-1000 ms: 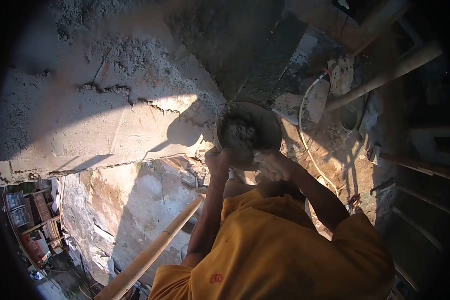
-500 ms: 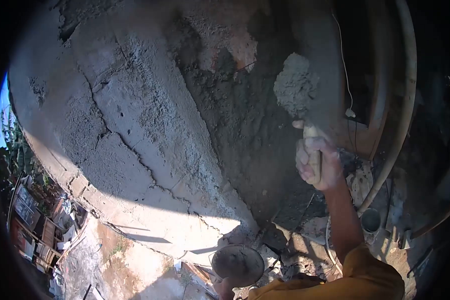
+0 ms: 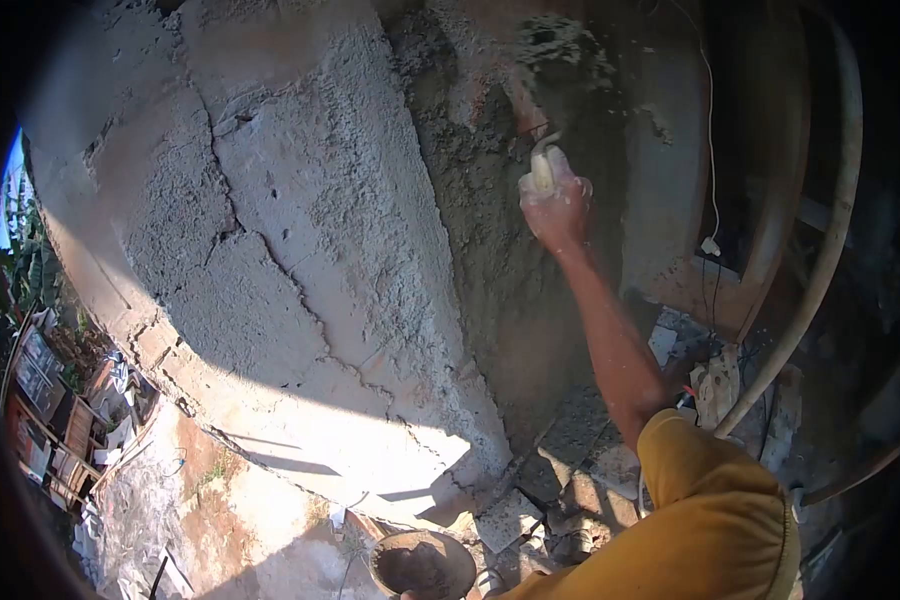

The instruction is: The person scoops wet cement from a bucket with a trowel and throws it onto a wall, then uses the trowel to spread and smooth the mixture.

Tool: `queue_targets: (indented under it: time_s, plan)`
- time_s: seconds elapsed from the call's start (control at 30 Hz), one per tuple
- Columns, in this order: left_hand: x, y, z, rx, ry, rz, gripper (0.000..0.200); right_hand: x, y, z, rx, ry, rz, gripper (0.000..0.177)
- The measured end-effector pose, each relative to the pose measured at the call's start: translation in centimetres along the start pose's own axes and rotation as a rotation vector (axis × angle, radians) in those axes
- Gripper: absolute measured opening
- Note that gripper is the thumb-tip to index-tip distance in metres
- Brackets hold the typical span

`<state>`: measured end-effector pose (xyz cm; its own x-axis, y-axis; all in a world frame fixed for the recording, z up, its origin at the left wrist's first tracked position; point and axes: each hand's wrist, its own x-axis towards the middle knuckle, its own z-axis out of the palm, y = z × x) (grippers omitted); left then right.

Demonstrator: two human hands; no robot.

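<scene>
My right hand (image 3: 558, 200) is closed around the pale handle of a trowel (image 3: 542, 170), arm stretched up toward the rough, mortar-covered wall (image 3: 520, 260). The trowel's blade is hard to make out against the wall. Just beyond it, loose lumps of wet mortar (image 3: 570, 45) show as a blurred spatter near a patch of exposed reddish wall. At the bottom edge is a round bowl (image 3: 375, 570) with dark mortar (image 3: 420, 568) in it. Only a sliver of my left hand (image 3: 408, 595) shows at its near rim; most of those fingers are out of frame.
A cracked grey plastered surface (image 3: 270, 250) fills the left. On the right are a wooden frame (image 3: 775, 200), a hanging white cable (image 3: 712, 150) and a long curved pole (image 3: 820, 270). Rubble (image 3: 510, 520) lies below the wall, with wooden debris (image 3: 75, 440) at far left.
My right hand has swung up and left with the trowel. The mortar lump that was on its blade is now scattered in front of the wall. The bowl appears lower and further left.
</scene>
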<state>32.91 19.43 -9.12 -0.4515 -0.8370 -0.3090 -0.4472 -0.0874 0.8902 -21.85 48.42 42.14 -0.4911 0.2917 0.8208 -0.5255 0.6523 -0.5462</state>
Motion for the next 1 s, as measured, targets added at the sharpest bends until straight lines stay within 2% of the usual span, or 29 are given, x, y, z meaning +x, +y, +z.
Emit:
queue_targets:
  time_s: [0.03, 0.13, 0.17, 0.2, 0.23, 0.3, 0.4, 0.43, 0.47, 0.5, 0.53, 0.57, 0.6, 0.7, 0.73, 0.77, 0.83, 0.9, 0.93, 1.0]
  plan:
    - [0.3, -0.5, -0.6, 0.010, -0.007, 0.007, 0.016, -5.7, 1.0, -0.8, 0.093, -0.403, -0.094, 0.045]
    - [2.7, -4.3, 0.2, -0.123, -0.066, 0.025, 0.016, -26.0, 0.7, -7.8, 0.401, -0.804, -0.133, 0.034]
    - [1.8, 0.2, -0.5, -0.505, -0.258, 0.087, 0.016, -31.1, 2.0, -10.2, 0.403, -0.998, -0.072, 0.030]
    - [-2.1, 3.5, 0.7, 0.003, 0.074, -0.030, 0.011, -35.0, 3.5, -12.5, 0.346, -1.223, -0.002, 0.027]
    - [-1.9, 4.6, 1.6, 0.102, 0.006, -0.021, 0.014, -38.4, 5.5, -13.8, 0.182, -1.557, 0.193, 0.031]
    - [-1.3, 6.8, 3.4, 0.299, -0.127, 0.017, 0.024, -43.8, 9.5, -16.2, 0.042, -1.729, 0.046, 0.038]
    - [-1.9, 9.5, 7.1, 0.321, -0.253, 0.218, 0.026, -48.0, 13.0, -19.2, -0.190, -1.745, 0.016, 0.046]
    - [-1.1, 9.2, 8.2, 0.567, -0.289, 0.254, 0.029, -49.1, 13.4, -19.6, -0.233, -1.753, 0.032, 0.048]
    - [-3.2, 13.1, 9.6, 0.521, -0.287, 0.293, 0.028, -50.1, 13.6, -19.5, -0.262, -1.754, 0.057, 0.051]
    - [-2.7, 12.6, 10.9, 0.409, -0.384, 0.219, 0.027, -50.7, 13.5, -19.0, -0.272, -1.747, 0.095, 0.054]
    - [-3.3, 14.5, 11.8, 0.420, -0.460, 0.309, 0.025, -51.3, 13.3, -18.5, -0.296, -1.748, 0.164, 0.051]
    - [-2.6, 13.1, 13.4, 0.476, -0.494, 0.328, 0.027, -51.4, 12.3, -17.8, -0.284, -1.741, 0.292, 0.048]
    - [-3.6, 15.4, 14.9, 0.431, -0.540, 0.257, 0.027, -51.0, 11.7, -17.5, -0.273, -1.737, 0.397, 0.046]
    - [-4.2, 17.2, 17.4, 0.274, -0.665, 0.168, 0.023, -47.0, 15.3, -21.1, 0.055, -1.715, 0.302, 0.034]
    - [-4.6, 17.0, 17.9, 0.199, -0.713, 0.194, 0.021, -45.4, 15.6, -22.9, 0.135, -1.609, 0.298, 0.027]
    - [-5.0, 17.0, 18.7, 0.115, -0.752, 0.227, 0.019, -46.4, 16.7, -23.4, 0.174, -1.561, 0.406, 0.021]
    - [-6.0, 16.8, 19.8, 0.160, -0.778, 0.262, 0.018, -48.5, 19.0, -24.5, 0.260, -1.442, 0.613, 0.016]
    - [-7.2, 16.0, 20.7, 0.152, -0.777, 0.276, 0.017, -50.1, 16.4, -23.0, 0.318, -1.422, 1.775, 0.023]
    - [-7.6, 15.1, 21.4, 0.118, -0.758, 0.278, 0.016, -49.9, 15.5, -23.3, 0.392, -1.409, 1.814, 0.026]
    - [-8.1, 16.2, 22.2, 0.077, -0.771, 0.115, 0.014, -50.2, 15.2, -23.6, 0.559, -1.403, 1.860, 0.034]
